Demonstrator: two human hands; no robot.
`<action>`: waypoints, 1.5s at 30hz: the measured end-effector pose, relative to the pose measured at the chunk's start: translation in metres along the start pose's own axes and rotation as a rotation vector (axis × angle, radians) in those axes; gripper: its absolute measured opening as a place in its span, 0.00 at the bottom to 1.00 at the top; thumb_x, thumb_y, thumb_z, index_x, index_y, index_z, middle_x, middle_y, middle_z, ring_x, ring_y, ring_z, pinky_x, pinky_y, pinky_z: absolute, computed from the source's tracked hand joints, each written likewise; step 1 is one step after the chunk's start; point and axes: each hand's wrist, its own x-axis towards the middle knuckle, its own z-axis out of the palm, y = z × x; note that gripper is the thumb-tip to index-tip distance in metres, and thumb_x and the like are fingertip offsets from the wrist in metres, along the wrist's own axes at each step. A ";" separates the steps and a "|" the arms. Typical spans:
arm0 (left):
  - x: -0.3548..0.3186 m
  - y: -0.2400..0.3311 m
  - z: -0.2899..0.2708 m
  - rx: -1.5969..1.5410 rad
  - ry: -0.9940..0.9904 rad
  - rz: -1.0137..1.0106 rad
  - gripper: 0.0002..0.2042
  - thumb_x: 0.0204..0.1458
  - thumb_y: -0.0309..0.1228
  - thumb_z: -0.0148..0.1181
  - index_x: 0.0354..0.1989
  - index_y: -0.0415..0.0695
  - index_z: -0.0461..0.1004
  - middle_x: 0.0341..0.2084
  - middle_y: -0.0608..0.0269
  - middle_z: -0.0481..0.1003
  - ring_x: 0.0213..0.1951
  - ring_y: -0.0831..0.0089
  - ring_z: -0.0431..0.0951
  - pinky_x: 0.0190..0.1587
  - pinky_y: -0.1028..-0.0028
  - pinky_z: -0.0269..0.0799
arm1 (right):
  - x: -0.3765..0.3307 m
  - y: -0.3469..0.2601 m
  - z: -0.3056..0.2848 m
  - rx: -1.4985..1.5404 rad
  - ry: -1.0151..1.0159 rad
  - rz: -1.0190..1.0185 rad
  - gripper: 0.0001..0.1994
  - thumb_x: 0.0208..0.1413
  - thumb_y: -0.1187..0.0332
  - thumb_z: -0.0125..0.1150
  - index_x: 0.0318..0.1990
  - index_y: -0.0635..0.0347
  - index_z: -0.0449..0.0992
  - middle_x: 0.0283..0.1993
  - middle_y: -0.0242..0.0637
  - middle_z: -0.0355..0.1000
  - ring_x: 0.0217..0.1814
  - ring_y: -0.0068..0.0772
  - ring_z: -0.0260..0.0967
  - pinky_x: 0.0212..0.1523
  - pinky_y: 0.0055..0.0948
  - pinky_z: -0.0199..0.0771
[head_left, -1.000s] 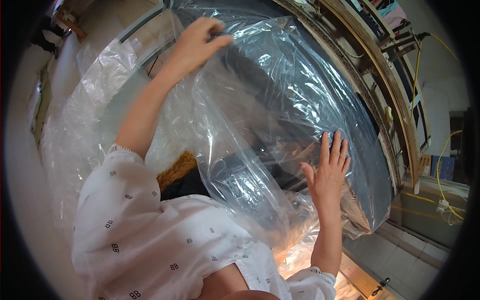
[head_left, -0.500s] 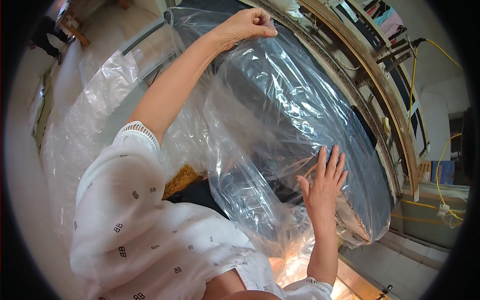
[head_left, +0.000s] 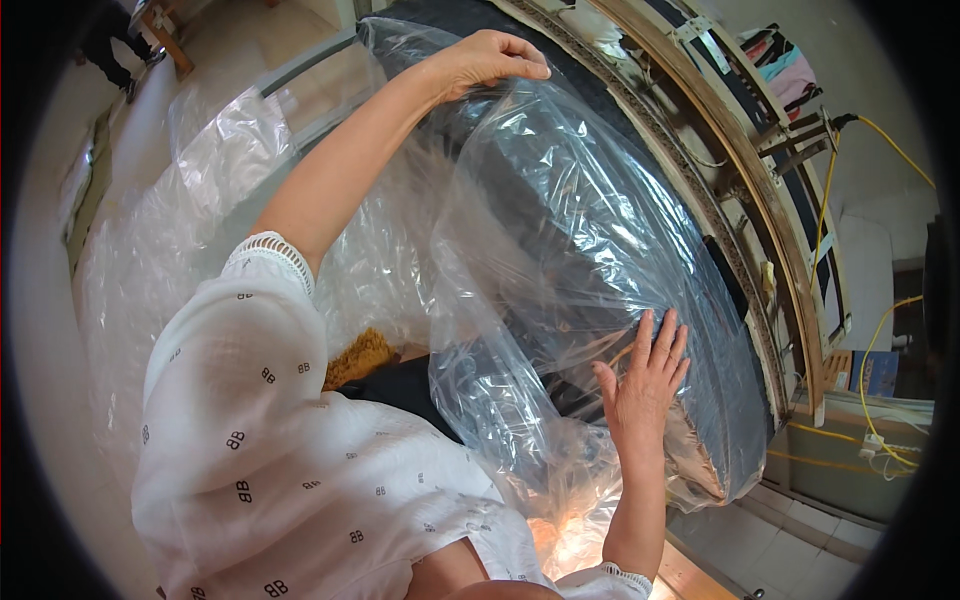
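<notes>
A large sheet of clear plastic film [head_left: 530, 190] lies wrinkled over a dark, cloth-like surface [head_left: 560, 45] in front of me. At its far edge, my left hand [head_left: 490, 62] has thumb and fingers pinched together on the film. Nearer to me and further right, my right hand [head_left: 648, 385] lies flat on the film with its fingers spread, holding nothing. Loose folds of the film hang down toward my lap, and its right end drapes over a corner near a brownish patch.
Beyond the film runs a long wood and metal frame [head_left: 745, 150], looking curved. Yellow cables [head_left: 822, 215] hang at the right. More clear plastic [head_left: 230, 150] spreads at the left. A yellow-brown fuzzy piece [head_left: 360, 358] sits beside me. A person's legs [head_left: 110, 50] show at far left.
The view has turned a little, so the frame and cables sit slightly differently. Both hands keep nearly the same places on the film, the left still pinching and the right still flat.
</notes>
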 end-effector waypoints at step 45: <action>-0.002 -0.068 -0.151 0.329 0.865 0.379 0.06 0.49 0.27 0.51 0.30 0.38 0.72 0.26 0.60 0.73 0.32 0.74 0.71 0.35 0.74 0.66 | 0.040 0.035 -0.015 1.312 0.269 0.230 0.04 0.59 0.70 0.46 0.38 0.59 0.64 0.32 0.30 0.66 0.29 0.17 0.61 0.29 0.16 0.63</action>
